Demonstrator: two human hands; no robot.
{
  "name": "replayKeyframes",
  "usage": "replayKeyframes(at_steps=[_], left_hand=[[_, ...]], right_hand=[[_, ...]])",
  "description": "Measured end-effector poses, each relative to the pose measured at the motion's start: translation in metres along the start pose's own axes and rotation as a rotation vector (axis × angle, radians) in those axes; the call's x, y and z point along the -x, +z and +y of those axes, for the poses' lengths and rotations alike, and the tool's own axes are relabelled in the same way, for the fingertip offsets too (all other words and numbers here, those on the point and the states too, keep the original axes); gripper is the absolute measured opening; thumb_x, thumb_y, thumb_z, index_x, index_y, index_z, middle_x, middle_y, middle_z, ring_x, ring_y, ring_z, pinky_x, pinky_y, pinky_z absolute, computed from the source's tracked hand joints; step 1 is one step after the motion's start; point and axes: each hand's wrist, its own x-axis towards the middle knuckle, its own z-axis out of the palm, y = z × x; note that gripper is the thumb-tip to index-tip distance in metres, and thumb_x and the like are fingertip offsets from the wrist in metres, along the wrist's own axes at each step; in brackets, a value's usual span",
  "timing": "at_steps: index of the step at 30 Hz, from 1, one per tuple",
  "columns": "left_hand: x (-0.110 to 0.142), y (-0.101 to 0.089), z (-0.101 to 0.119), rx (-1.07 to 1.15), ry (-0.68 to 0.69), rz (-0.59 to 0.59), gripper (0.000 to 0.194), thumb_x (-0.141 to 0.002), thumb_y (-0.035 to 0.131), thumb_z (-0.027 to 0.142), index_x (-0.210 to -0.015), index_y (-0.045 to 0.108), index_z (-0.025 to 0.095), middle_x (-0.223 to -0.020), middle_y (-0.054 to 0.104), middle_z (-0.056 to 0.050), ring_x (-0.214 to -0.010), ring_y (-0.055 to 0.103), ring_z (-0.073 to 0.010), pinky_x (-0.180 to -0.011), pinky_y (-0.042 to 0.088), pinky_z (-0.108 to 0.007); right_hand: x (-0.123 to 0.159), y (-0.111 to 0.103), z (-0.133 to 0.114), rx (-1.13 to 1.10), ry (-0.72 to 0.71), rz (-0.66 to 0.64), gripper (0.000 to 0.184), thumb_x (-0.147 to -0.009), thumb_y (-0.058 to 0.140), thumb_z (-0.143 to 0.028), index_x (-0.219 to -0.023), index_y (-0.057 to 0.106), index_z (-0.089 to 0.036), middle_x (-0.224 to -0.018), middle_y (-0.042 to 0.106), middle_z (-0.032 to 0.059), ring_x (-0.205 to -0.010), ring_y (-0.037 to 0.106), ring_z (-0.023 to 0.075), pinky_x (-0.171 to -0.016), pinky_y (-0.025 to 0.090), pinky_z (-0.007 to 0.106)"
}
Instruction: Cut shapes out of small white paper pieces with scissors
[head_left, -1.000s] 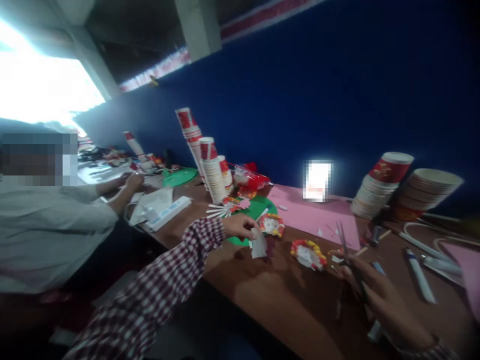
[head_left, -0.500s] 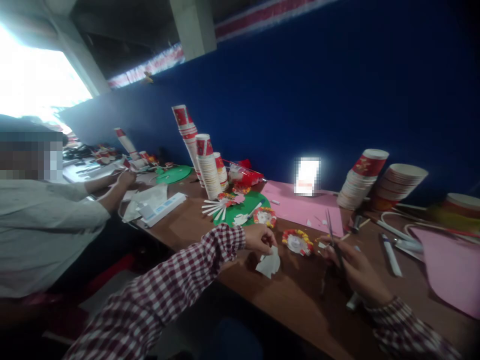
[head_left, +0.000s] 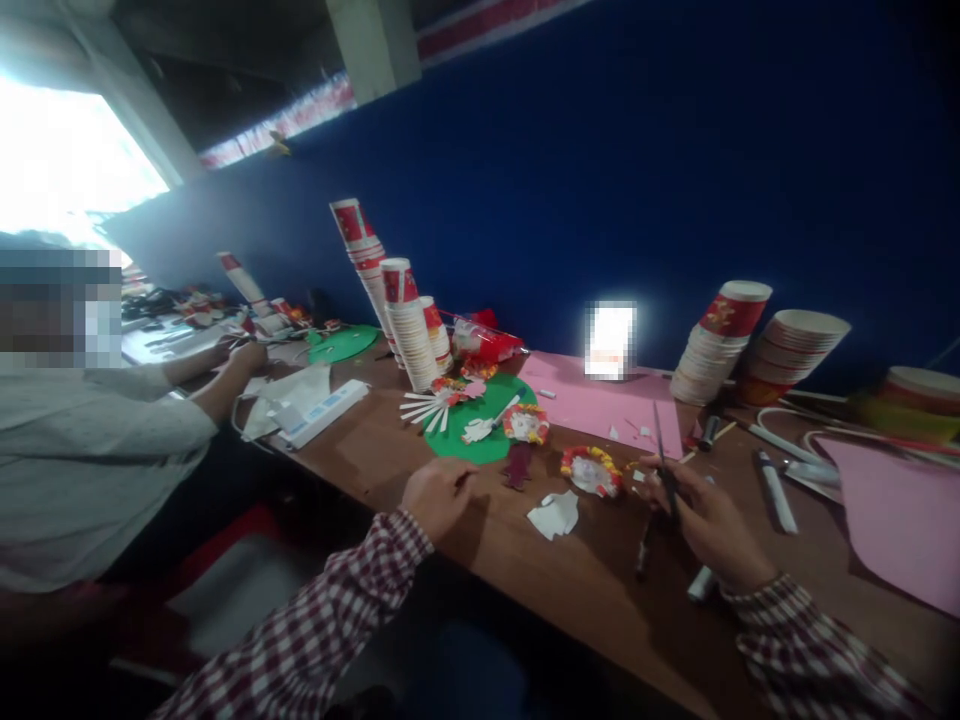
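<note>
My right hand (head_left: 712, 530) grips a pair of dark scissors (head_left: 664, 462), their blades pointing up and away. Near the table's front edge, my left hand (head_left: 442, 500) hovers with its fingers curled in and nothing showing in them. To its right lies a white paper cut-out (head_left: 555, 515). A dark maroon cut-out (head_left: 517, 467) is just behind that. Two rings with red and yellow frilled rims are close by: one ring (head_left: 592, 470) before the scissors, the other ring (head_left: 526, 425) at the edge of a green disc (head_left: 480, 445).
Stacked paper cups (head_left: 409, 335) stand behind the disc, with more cups (head_left: 712, 345) at right. A lit phone screen (head_left: 610, 340) leans behind pink paper (head_left: 570, 395). A marker (head_left: 778, 493) lies at right. On the left, a co-worker's arm (head_left: 225, 380) reaches over the table beside a power strip (head_left: 326, 412).
My left hand has let go of the white paper cut-out, laying it on the table, and has drawn back to the left. My right hand still holds the scissors. The view has shifted slightly.
</note>
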Motion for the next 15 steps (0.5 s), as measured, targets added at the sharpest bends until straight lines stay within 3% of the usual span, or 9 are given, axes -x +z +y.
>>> replayKeyframes(at_steps=[3,7,9,11,15], left_hand=[[-0.003,0.002,-0.010,-0.076,-0.105,-0.043,0.024,-0.082,0.045,0.029,-0.085,0.067,0.021,-0.083,0.068,-0.004,-0.080,0.060,-0.0176,-0.073,0.043,-0.027],[-0.021,0.020,0.014,-0.010,0.033,-0.057,0.023,-0.082,0.047,0.032,-0.091,0.065,0.022,-0.088,0.066,-0.003,-0.085,0.058,-0.0169,-0.077,0.042,-0.028],[-0.026,0.029,0.029,-0.007,0.116,-0.060,0.021,-0.081,0.050,0.031,-0.090,0.065,0.021,-0.088,0.065,-0.004,-0.087,0.057,-0.0177,-0.082,0.041,-0.029],[-0.026,0.033,0.036,-0.001,0.151,-0.066,0.019,-0.081,0.049,0.030,-0.087,0.065,0.021,-0.086,0.064,-0.004,-0.086,0.056,-0.0177,-0.079,0.041,-0.029],[-0.021,0.023,0.022,-0.035,0.134,-0.080,0.023,-0.085,0.043,0.028,-0.086,0.065,0.021,-0.085,0.064,-0.005,-0.085,0.056,-0.0179,-0.078,0.041,-0.031]], right_hand=[[-0.001,0.001,0.004,0.040,0.011,0.002,0.042,-0.072,0.066,-0.038,-0.108,0.060,-0.019,-0.078,0.067,0.0055,-0.068,0.062,0.0218,-0.062,0.051,0.032],[-0.001,0.003,0.001,0.030,0.015,0.066,0.039,-0.067,0.071,-0.038,-0.100,0.065,-0.018,-0.070,0.066,0.0036,-0.062,0.062,0.0206,-0.058,0.051,0.031],[-0.002,0.000,-0.005,-0.037,-0.001,0.189,0.037,-0.068,0.069,-0.040,-0.097,0.065,-0.018,-0.067,0.064,0.0025,-0.058,0.060,0.0182,-0.054,0.050,0.030],[-0.002,-0.005,-0.014,-0.087,-0.037,0.420,0.031,-0.071,0.066,-0.042,-0.094,0.066,-0.020,-0.067,0.063,0.0019,-0.056,0.058,0.0165,-0.051,0.050,0.028],[-0.003,-0.014,-0.031,-0.088,-0.068,0.610,0.020,-0.070,0.064,-0.044,-0.063,0.064,-0.025,-0.061,0.059,0.0020,-0.051,0.054,0.0166,-0.045,0.047,0.028]])
